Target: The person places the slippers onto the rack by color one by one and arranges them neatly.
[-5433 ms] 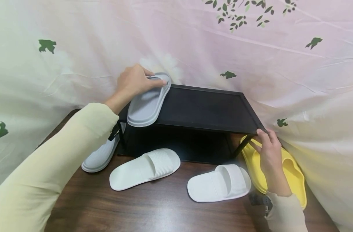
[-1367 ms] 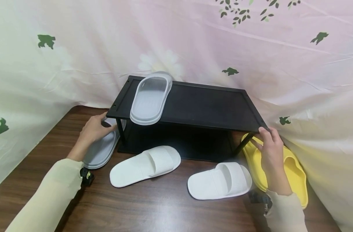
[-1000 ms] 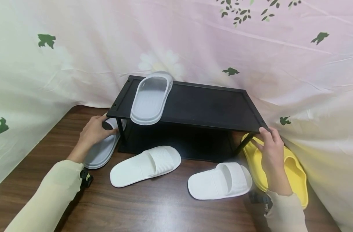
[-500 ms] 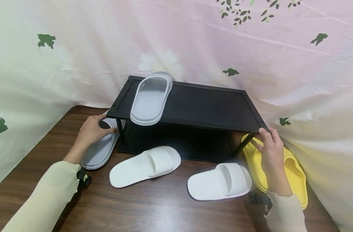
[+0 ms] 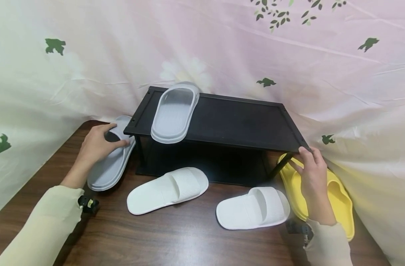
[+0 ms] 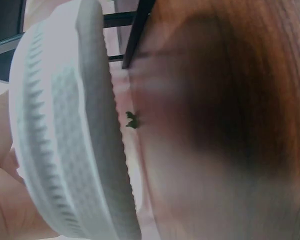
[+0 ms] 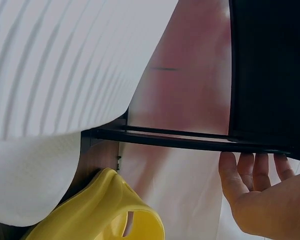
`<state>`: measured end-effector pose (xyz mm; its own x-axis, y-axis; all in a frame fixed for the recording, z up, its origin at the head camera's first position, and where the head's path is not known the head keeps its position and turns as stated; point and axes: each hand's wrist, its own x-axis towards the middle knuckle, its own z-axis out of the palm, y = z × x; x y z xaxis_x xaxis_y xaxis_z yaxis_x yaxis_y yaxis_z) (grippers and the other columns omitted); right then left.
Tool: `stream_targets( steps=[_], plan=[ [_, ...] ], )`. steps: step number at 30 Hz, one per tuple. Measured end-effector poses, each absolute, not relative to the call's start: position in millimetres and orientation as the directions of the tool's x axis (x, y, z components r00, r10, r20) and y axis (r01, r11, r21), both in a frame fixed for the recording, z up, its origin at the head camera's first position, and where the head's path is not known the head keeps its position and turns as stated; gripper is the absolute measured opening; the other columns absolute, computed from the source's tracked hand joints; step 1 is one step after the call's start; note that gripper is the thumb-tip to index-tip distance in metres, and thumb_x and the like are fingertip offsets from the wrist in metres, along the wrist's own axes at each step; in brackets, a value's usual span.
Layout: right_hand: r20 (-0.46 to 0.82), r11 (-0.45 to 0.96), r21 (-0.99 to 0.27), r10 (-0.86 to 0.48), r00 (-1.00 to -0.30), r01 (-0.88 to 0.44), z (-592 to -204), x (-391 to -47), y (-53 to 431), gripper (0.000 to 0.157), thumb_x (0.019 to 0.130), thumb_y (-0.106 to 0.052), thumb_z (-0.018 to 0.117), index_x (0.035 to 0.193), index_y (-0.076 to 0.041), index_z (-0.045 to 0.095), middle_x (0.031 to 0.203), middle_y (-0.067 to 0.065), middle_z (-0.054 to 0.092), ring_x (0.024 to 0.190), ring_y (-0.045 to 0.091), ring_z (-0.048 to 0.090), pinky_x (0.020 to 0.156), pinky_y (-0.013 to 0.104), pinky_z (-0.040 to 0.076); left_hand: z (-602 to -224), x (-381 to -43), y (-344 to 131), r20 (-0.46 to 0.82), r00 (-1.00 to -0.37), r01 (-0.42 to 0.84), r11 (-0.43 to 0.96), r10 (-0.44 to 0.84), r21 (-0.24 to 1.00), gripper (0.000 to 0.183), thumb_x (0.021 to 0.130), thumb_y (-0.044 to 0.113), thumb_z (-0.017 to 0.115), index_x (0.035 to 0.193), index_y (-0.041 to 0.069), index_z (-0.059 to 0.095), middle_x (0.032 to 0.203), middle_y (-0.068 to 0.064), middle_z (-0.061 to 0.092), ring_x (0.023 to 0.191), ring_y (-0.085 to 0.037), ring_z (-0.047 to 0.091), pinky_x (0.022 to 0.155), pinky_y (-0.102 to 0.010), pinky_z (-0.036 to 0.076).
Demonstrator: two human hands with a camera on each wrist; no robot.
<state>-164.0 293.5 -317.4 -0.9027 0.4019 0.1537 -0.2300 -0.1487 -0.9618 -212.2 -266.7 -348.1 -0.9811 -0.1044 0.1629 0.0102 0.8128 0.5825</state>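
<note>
My left hand [image 5: 97, 146] grips a grey slipper [image 5: 109, 171] by its strap, just left of the black shoe rack [image 5: 235, 118]. In the left wrist view, that slipper [image 6: 65, 125] shows its underside and edge, raised above the brown tabletop. Its matching grey slipper [image 5: 174, 114] lies on the rack's top shelf, toward the left end, heel at the front edge. At the rack's front right corner, my right hand [image 5: 313, 177] holds the shelf edge; the right wrist view has its fingertips [image 7: 229, 162] against the black frame.
Two white slippers, one on the left [image 5: 165, 190] and one on the right [image 5: 253, 208], lie before the rack. Yellow slippers [image 5: 338, 207] sit right of it, partly behind my right hand. A floral cloth [image 5: 222, 48] hangs behind the wooden table [image 5: 155, 244].
My left hand released the first grey slipper on the top shelf and took hold of the other. It has since drawn that one leftward, away from the rack. My right hand stays put.
</note>
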Motion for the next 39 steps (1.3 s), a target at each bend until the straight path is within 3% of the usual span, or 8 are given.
stream_targets(
  steps=[24, 39],
  plan=[
    [0.145, -0.184, -0.955, 0.396, -0.907, -0.233, -317.2, -163.8, 295.2, 0.007, 0.101, -0.017, 0.063, 0.103, -0.010, 0.064, 0.106, 0.001, 0.066, 0.095, 0.014, 0.065, 0.079, 0.024, 0.058, -311.6, -201.8, -274.0, 0.257, -0.956, 0.046, 0.791, -0.143, 0.610, 0.090, 0.086, 0.050, 0.077, 0.154, 0.003, 0.041, 0.150, -0.036, 0.034, 0.135, -0.054, 0.032, 0.101, -0.070, 0.030],
    [0.146, -0.164, -0.961, 0.385, -0.911, -0.223, -319.4, -164.3, 297.2, 0.009, 0.101, -0.018, 0.063, 0.105, -0.010, 0.063, 0.107, 0.001, 0.065, 0.097, 0.014, 0.064, 0.079, 0.023, 0.057, -286.4, -194.9, -275.0, 0.360, -0.917, 0.122, 0.738, -0.172, 0.663, 0.083, 0.084, 0.043, 0.081, 0.150, 0.005, 0.048, 0.154, -0.028, 0.038, 0.138, -0.048, 0.035, 0.106, -0.064, 0.029]
  ],
)
